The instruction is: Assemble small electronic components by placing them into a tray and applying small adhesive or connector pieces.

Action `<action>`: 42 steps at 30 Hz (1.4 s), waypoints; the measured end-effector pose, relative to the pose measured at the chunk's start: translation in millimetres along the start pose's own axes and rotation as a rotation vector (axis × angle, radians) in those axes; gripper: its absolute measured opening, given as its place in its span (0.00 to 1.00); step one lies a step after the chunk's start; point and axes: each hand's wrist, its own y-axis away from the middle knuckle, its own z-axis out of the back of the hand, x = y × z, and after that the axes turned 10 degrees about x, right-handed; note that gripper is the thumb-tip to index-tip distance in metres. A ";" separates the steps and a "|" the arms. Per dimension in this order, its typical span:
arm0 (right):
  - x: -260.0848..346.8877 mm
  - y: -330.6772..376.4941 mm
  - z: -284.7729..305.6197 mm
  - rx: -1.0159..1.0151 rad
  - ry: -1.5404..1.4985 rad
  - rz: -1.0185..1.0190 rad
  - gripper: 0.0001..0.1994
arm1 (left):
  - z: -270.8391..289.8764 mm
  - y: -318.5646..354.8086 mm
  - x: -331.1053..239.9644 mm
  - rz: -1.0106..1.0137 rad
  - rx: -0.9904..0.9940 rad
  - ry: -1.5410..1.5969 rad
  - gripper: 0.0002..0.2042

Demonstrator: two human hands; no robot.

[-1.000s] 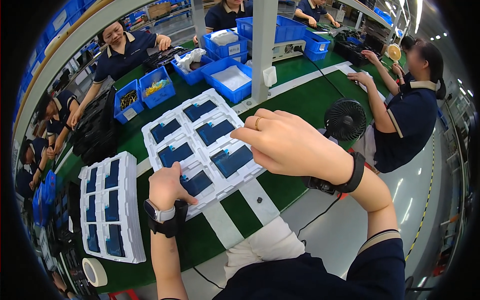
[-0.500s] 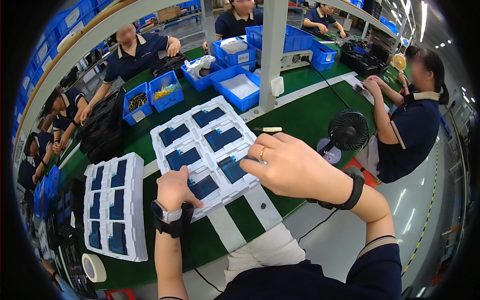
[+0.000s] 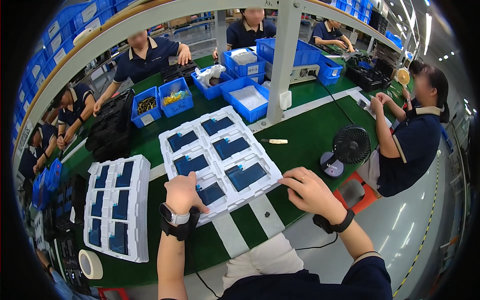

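Observation:
A white plastic tray lies tilted on the green bench in front of me. In its cells sit several thin dark rectangular parts, each with a light blue tab; one dark part lies in the near right cell. My left hand, with a watch and a black strap on its wrist, grips the tray's near left edge, its thumb by the front rim. My right hand, wearing a ring and a black wrist strap, is at the near right corner. Its fingers are apart, with fingertips at the rim; contact is unclear.
Left stands a stack of similar filled trays, with a tape roll nearby. Blue bins line the back beside a grey post. A black fan and a pale-handled tool lie right. Co-workers sit around the bench.
My right hand has moved from above the near right cell, right and down to the tray's corner, and its fingers have spread. My left hand stays at the tray's left edge.

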 end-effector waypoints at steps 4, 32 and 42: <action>-3.8 43.3 -4.5 -0.038 -0.063 -0.022 0.12 | -1.1 2.9 0.0 -0.022 -0.038 0.007 0.39; -2.1 384.3 -251.7 1.474 -0.810 -0.392 0.26 | -440.3 262.8 92.7 -0.277 0.631 1.201 0.12; 4.4 410.3 -265.4 1.466 -0.974 -0.537 0.24 | -520.5 236.7 105.2 -0.127 0.658 1.319 0.11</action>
